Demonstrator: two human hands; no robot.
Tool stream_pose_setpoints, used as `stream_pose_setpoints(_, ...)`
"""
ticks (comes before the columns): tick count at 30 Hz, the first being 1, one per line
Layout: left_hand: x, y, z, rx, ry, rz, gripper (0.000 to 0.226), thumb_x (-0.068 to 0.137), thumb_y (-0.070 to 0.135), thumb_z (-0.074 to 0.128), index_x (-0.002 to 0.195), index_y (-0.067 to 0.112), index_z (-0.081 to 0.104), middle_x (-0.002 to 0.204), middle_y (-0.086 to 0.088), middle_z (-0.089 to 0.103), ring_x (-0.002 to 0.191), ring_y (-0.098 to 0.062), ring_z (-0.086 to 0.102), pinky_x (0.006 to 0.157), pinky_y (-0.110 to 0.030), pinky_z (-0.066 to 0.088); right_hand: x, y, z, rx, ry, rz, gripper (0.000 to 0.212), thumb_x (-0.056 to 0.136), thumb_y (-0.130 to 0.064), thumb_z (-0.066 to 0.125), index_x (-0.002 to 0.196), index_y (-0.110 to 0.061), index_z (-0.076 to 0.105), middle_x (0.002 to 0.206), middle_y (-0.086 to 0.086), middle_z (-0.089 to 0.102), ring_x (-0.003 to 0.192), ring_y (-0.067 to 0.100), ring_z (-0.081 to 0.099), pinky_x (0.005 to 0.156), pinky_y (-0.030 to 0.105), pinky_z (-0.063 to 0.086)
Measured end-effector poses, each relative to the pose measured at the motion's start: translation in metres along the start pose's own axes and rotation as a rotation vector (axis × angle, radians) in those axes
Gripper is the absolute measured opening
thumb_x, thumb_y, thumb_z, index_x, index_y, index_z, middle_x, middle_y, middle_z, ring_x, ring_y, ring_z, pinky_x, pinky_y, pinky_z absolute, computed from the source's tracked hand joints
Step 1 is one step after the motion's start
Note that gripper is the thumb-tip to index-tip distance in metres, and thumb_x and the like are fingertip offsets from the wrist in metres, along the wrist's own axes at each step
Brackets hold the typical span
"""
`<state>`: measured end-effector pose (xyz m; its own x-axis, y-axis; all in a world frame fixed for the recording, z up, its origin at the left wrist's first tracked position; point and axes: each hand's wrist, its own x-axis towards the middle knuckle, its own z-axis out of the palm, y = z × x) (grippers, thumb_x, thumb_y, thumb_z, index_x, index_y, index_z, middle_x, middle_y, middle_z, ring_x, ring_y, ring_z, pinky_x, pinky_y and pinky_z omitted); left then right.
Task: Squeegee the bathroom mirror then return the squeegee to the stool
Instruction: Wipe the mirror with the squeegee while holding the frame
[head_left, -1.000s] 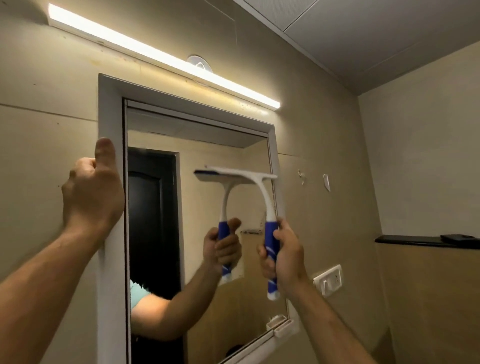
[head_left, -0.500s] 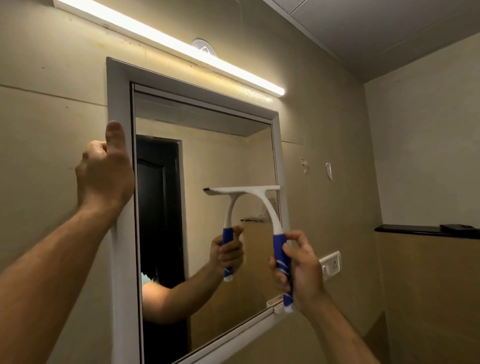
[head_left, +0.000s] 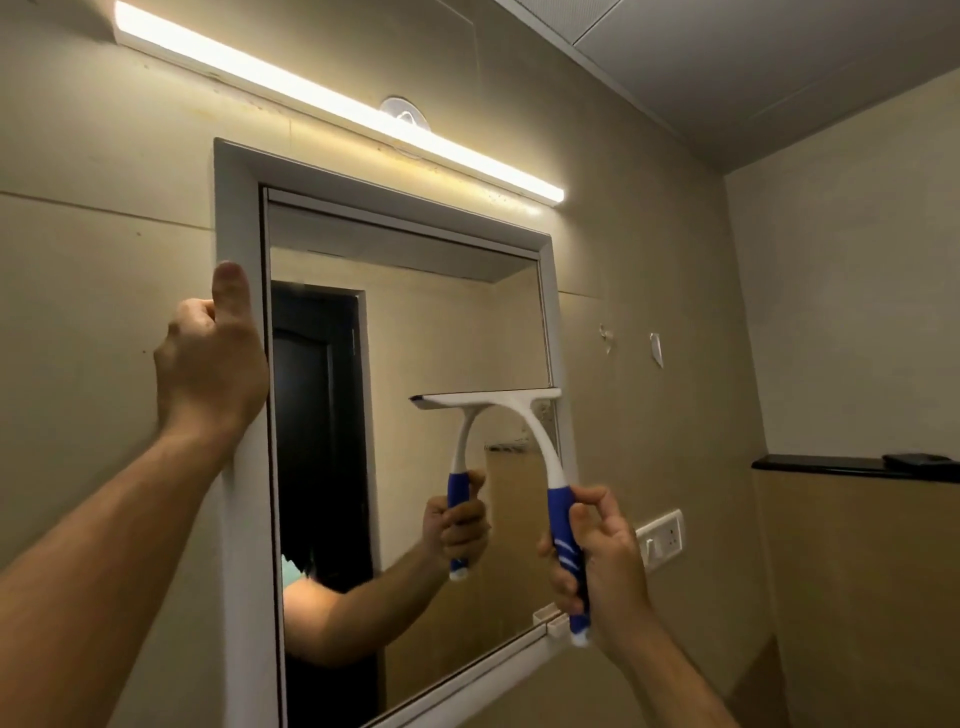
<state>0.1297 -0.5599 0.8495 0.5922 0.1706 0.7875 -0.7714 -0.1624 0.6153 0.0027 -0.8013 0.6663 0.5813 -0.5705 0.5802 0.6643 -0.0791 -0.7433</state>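
Note:
A white-framed bathroom mirror (head_left: 239, 218) hangs on the beige wall ahead. My right hand (head_left: 605, 566) grips the blue handle of a white squeegee (head_left: 530, 421). Its blade lies flat against the glass on the mirror's right side, a little below mid-height, reaching to the right frame. My left hand (head_left: 210, 364) clasps the mirror's left frame, thumb pointing up along it. The glass reflects my arm, the squeegee and a dark door. The stool is out of view.
A lit tube light (head_left: 337, 101) runs above the mirror. A white switch plate (head_left: 661, 538) sits on the wall right of the mirror. A black ledge (head_left: 831, 467) with a dark flat object (head_left: 917, 459) projects from the right wall. A small white holder (head_left: 550, 621) sits at the mirror's bottom right corner.
My right hand has drawn the squeegee down the right side of the glass from near the upper part to below mid-height. My left hand stays on the frame.

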Motion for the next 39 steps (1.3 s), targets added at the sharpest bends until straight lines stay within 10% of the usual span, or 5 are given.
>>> stream_pose_setpoints(9, -0.027, -0.004, -0.008, -0.022, -0.029, -0.079, 0.066, 0.096, 0.058, 0.009, 0.120, 0.009, 0.047, 0.070, 0.004, 0.036, 0.065, -0.015, 0.039, 0.076, -0.033, 0.027, 0.026, -0.050, 0.031, -0.087, -0.014, -0.146, 0.028, 0.104, -0.029, 0.033, 0.122, -0.040, 0.051, 0.076, 0.012, 0.061, 0.043, 0.017, 0.043, 0.038, 0.023, 0.037)
stream_pose_setpoints(29, -0.042, -0.008, -0.007, -0.057, -0.002, -0.102, 0.063, 0.100, 0.050, 0.012, 0.128, 0.004, 0.043, 0.094, -0.014, 0.051, 0.090, -0.025, 0.039, 0.077, -0.030, 0.024, 0.001, -0.036, 0.027, -0.136, 0.031, -0.085, 0.031, 0.104, -0.027, 0.037, 0.124, -0.039, 0.056, 0.075, 0.012, 0.063, 0.044, 0.015, 0.044, 0.039, 0.022, 0.037)
stream_pose_setpoints(33, -0.042, -0.010, -0.007, -0.045, -0.009, -0.118, 0.054, 0.099, 0.052, 0.012, 0.120, 0.015, 0.046, 0.071, 0.002, 0.034, 0.071, -0.017, 0.038, 0.064, -0.029, 0.030, -0.028, -0.006, 0.009, -0.096, 0.008, -0.009, 0.032, 0.102, -0.026, 0.038, 0.119, -0.043, 0.059, 0.078, 0.014, 0.061, 0.046, 0.017, 0.042, 0.040, 0.024, 0.036)
stream_pose_setpoints(39, -0.042, -0.012, -0.007, -0.052, 0.006, -0.105, 0.061, 0.099, 0.051, 0.013, 0.127, 0.007, 0.044, 0.097, -0.005, 0.041, 0.088, -0.017, 0.038, 0.077, -0.029, 0.027, -0.068, 0.023, -0.010, -0.073, 0.033, 0.087, 0.033, 0.100, -0.027, 0.038, 0.117, -0.043, 0.062, 0.078, 0.015, 0.061, 0.045, 0.018, 0.041, 0.040, 0.025, 0.033)
